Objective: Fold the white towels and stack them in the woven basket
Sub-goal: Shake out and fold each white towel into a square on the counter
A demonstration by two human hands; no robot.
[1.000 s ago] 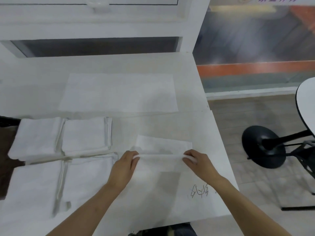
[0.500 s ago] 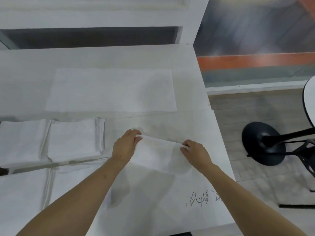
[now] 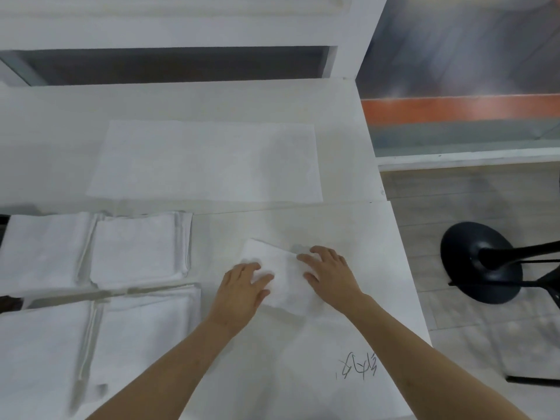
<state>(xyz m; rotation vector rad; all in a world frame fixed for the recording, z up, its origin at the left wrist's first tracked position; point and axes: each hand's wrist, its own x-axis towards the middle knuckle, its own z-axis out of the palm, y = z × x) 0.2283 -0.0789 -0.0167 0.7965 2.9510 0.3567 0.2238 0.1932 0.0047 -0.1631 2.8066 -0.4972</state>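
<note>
A small folded white towel point(image 3: 280, 272) lies on the white table point(image 3: 348, 234) in front of me. My left hand point(image 3: 242, 291) presses flat on its left part. My right hand point(image 3: 328, 272) lies flat on its right edge, fingers spread. A larger white towel point(image 3: 206, 162) is spread open farther back. Several folded white towels sit at the left, two in the nearer row point(image 3: 142, 325) and two behind them point(image 3: 139, 247). No woven basket is in view.
The table's right edge drops to a wooden floor, where a black round stand base point(image 3: 478, 262) rests. Handwritten marks point(image 3: 359, 366) are on the near tabletop. A white cabinet with a dark gap point(image 3: 175, 65) runs along the back.
Both hands brought the towel's near edge forward and over, folding it smaller. They let go of the pinched edge and now lie flat on the folded towel.
</note>
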